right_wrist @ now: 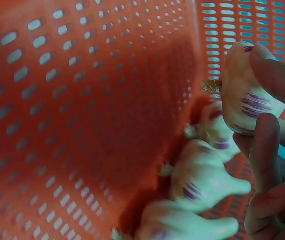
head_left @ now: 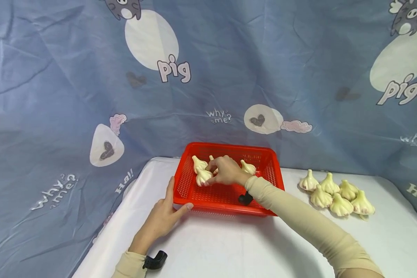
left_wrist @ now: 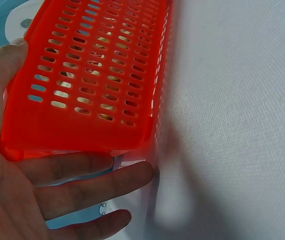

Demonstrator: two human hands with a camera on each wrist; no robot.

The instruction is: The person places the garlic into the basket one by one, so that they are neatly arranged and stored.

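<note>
My right hand [head_left: 226,170] reaches into a red perforated basket [head_left: 226,206] and pinches a garlic bulb [head_left: 203,177] between thumb and fingers, near the basket's left side. In the right wrist view, this garlic bulb [right_wrist: 242,95] has purple streaks and its root end faces left. Other garlic bulbs [right_wrist: 200,175] lie in a row beneath it, partly overlapping in view. From above, one bulb [head_left: 199,163] shows at the left and another [head_left: 248,167] beyond my wrist. My left hand [head_left: 163,216] touches the basket's near left corner, thumb at the front rim and straight fingers along the left side.
Several garlic bulbs [head_left: 340,204] stand in a cluster on the white tabletop [head_left: 236,247] to the right of the basket. Behind the table hangs a blue printed cloth [head_left: 229,77], close to the basket's far side. My right forearm crosses the basket's near right rim.
</note>
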